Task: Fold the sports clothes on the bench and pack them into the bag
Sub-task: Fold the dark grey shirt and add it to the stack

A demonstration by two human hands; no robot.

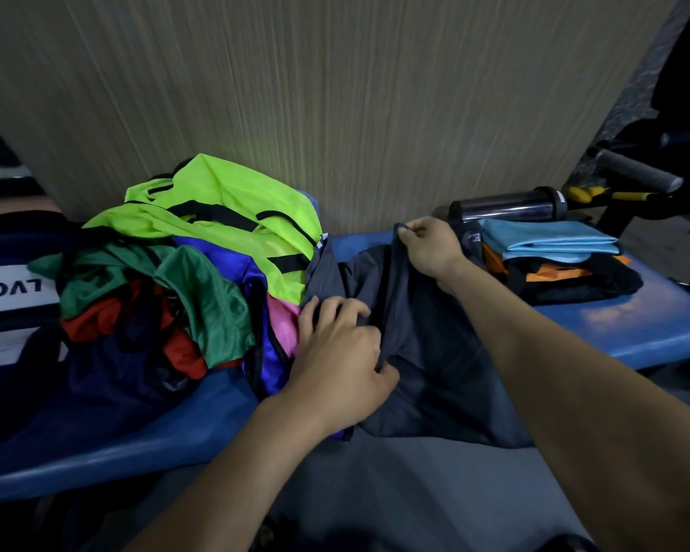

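Note:
A dark grey garment (pixel 427 352) lies spread across the middle of the blue bench (pixel 634 324). My left hand (pixel 343 352) pinches a fold of it near the front edge, thumb and fingers curled into the cloth. My right hand (pixel 427 245) pinches its far edge and lifts it slightly. To the left sits a loose pile of sports clothes (pixel 200 280): neon green bibs on top, then green, red, blue, pink and navy pieces. A dark bag with white lettering (pixel 13 296) shows at the far left edge.
A stack of folded clothes (pixel 554 256), light blue over orange and black, rests on the bench at the right. Behind it lies a dark bottle (pixel 510 207). Gym equipment with a padded bar (pixel 638 171) stands at far right. A wood-grain wall backs the bench.

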